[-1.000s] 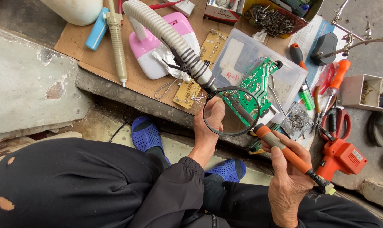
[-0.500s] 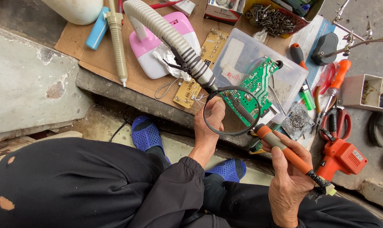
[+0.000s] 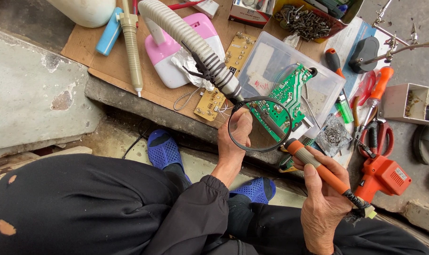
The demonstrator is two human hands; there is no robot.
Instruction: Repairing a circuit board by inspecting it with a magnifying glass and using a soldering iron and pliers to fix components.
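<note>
My left hand (image 3: 236, 141) holds the near edge of a green circuit board (image 3: 288, 94), seen partly through a round magnifying lens (image 3: 260, 123) on a ribbed flexible arm (image 3: 190, 42). My right hand (image 3: 324, 200) grips the orange handle of a soldering iron (image 3: 318, 169), its tip reaching under the lens to the board. The board lies on a clear plastic box lid (image 3: 271, 61).
Cardboard sheet (image 3: 110, 66) carries a pink lamp base (image 3: 172, 52), a yellow circuit board (image 3: 224, 75), a desoldering pump (image 3: 131, 47) and a blue tube (image 3: 108, 30). Screwdrivers (image 3: 377, 94), pliers (image 3: 375, 134), an orange tool (image 3: 382, 177) and a box of screws (image 3: 304, 19) lie right. Blue sandals (image 3: 162, 148) are below.
</note>
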